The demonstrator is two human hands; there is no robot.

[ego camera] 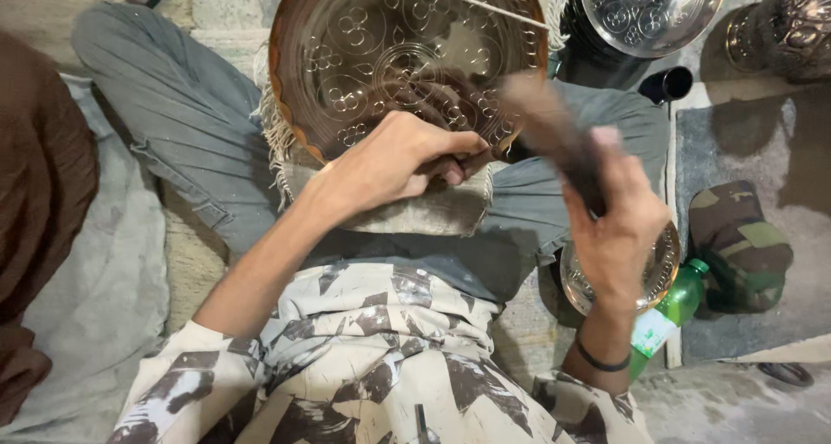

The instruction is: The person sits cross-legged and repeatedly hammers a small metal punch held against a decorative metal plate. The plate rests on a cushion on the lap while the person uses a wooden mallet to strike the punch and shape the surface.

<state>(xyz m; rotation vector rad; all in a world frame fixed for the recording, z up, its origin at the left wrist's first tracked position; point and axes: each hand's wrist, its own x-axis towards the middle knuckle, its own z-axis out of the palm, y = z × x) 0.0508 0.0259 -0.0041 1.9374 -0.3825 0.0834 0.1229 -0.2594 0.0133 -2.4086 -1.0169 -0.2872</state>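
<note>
1. The light is soft and even, moderately bright, with no hard-edged shadows.
2. Pale glare streaks lie on the engraved copper plate (407,54) at top centre and on the silvery plate (649,7) at upper right.
3. The dark mallet (554,137) in the right hand (619,228) is smeared by motion blur.
4. The left hand (394,163) is sharp.
5. The frame edges bulge with wide-angle distortion.

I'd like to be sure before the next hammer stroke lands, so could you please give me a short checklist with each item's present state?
1. Left hand grips the small tool at the engraved brass tray: ok.
2. Tool tip on the tray's pattern: cannot tell, fingers hide it.
3. Right hand holds the dark hammer raised: ok.
4. Tray rests on the cloth pad over the lap: ok.
5. Hammer sharply seen: not ok, blurred.
</note>
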